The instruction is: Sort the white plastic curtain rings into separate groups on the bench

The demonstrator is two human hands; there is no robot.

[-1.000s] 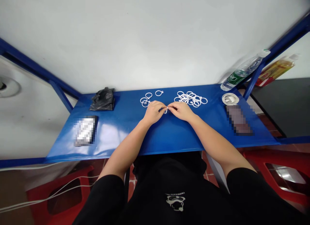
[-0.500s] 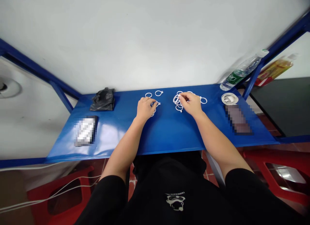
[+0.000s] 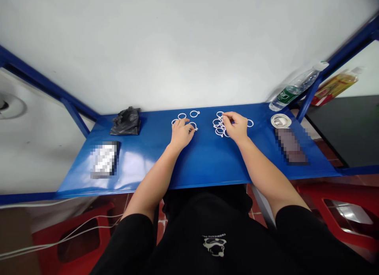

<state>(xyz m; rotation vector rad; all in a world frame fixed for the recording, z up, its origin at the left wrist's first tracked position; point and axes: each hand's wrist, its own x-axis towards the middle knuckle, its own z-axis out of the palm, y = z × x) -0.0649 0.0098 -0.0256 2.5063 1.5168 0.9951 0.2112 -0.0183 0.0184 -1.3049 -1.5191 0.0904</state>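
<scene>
Several thin white rings, each with a small knob, lie on the blue tabletop [image 3: 207,164]. My left hand [image 3: 180,134] rests over the left group, its thumb and fingers curled around the edge of a white ring [image 3: 193,125]. Two more rings, a plain-looking one [image 3: 182,116] and a knobbed one [image 3: 194,113], lie just behind it. My right hand [image 3: 237,127] is pinched at the right-hand cluster of rings [image 3: 219,130]. Whatever its fingertips hold is too small to make out. One ring [image 3: 250,123] sticks out beyond its right side.
A crumpled black plastic bag [image 3: 126,121] and a blurred-out item [image 3: 105,159] sit at the left. On the right are a coiled white cable [image 3: 280,121], a blurred dark phone-like object [image 3: 291,145] and a leaning water bottle [image 3: 294,89]. A white wall backs the table.
My left hand has shifted slightly right and nearer me, uncovering a ring at its left. My right hand has moved a little right, and the rings beside it now lie flatter and more spread.
</scene>
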